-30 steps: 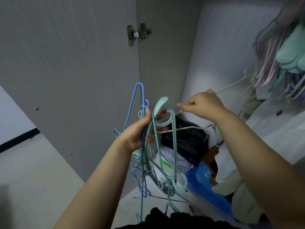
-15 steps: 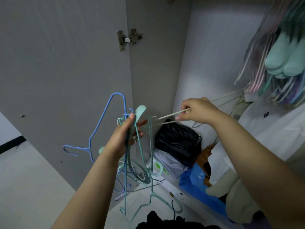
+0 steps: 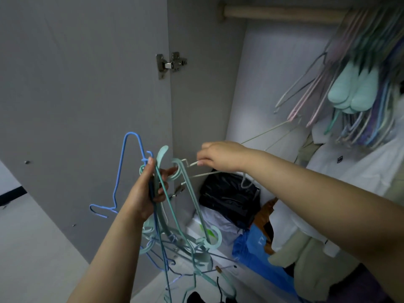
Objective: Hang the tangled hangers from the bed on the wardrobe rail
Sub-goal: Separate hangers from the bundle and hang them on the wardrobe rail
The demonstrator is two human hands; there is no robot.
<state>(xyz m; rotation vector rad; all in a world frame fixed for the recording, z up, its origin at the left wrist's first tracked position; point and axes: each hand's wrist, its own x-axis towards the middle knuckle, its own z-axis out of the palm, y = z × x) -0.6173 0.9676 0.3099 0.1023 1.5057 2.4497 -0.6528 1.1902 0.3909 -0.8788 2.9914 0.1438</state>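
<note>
The left hand [image 3: 145, 191] sits at centre frame, fingers and thumb curled round a tangled bunch of hangers [image 3: 175, 217]. The grip is closed near the top of the bunch, and most of it dangles below the hand toward the bottom centre of the frame. A blue hanger [image 3: 122, 171] sticks out of the bunch to the left, its hook low at centre left. Mint hangers make up the rest, one hook rising just above the thumb.

The right hand [image 3: 220, 158] is right of the left hand and slightly higher. Its fingers pinch the end of a white hanger [image 3: 193, 164], whose thin arms run back past the wrist toward the upper right. The pinched end lies just beside the mint hooks of the bunch; whether it touches them is unclear.

The rail [image 3: 282, 13] runs along the upper right edge of the frame. From it hangs a blurred cluster of hung hangers [image 3: 354, 84] at right. The door [image 3: 83, 95] fills the left half, with a hinge [image 3: 170, 64] at upper centre. Below the hands, a black bag [image 3: 227, 200] and a blue bag [image 3: 258, 252] lie on the wardrobe floor, with pale clothes [image 3: 349, 178] at right.
</note>
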